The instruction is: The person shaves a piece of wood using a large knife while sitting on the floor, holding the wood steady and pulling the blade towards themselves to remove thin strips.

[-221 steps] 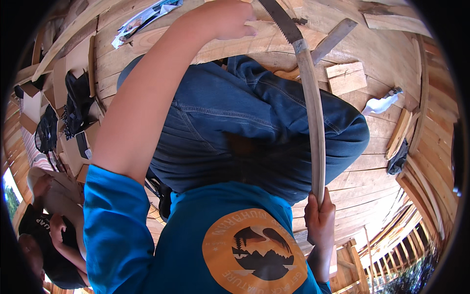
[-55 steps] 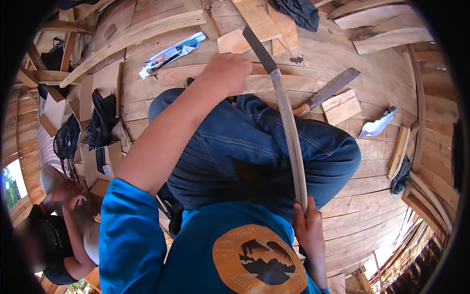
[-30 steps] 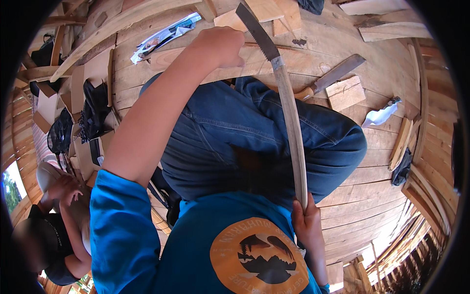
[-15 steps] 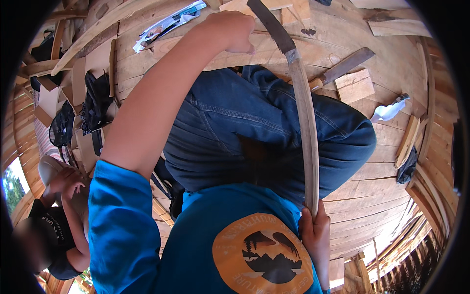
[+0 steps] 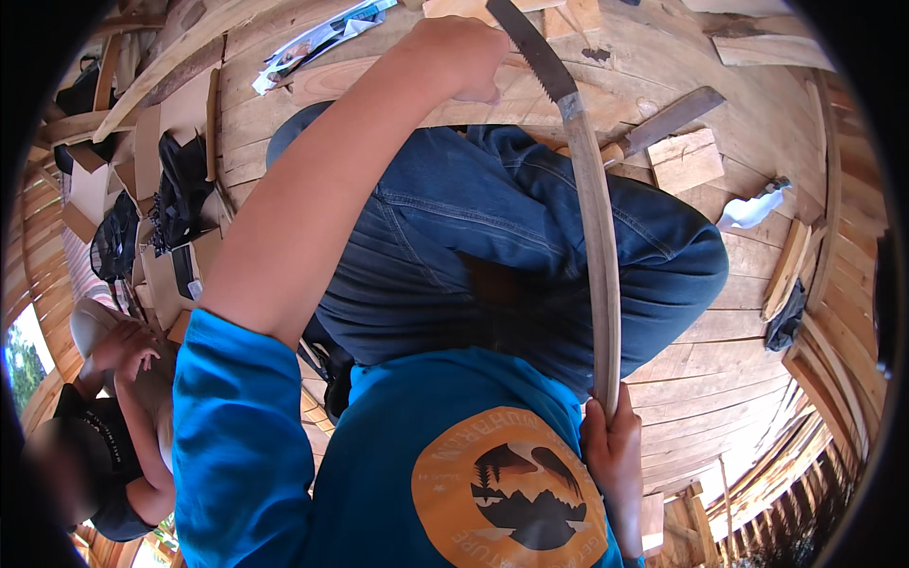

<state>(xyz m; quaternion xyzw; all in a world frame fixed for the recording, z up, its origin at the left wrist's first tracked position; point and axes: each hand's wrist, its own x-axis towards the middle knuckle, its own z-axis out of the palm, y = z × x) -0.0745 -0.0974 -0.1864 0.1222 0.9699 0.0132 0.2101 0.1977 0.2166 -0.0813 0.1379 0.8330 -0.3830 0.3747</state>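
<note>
Lettering (image 5: 492,423) stands on a blue shirt (image 5: 379,450) and a black shirt (image 5: 112,442).

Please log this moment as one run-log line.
right hand: gripping saw handle; left hand: near toothed blade, grip unclear; machete: on floor

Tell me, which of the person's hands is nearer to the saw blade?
Left. The left hand is just left of the saw blade, on its toothed side; the right hand grips the far end of the long wooden handle.

Head-worn fisheye view, facing down, close above lap (image 5: 417,256)
</note>
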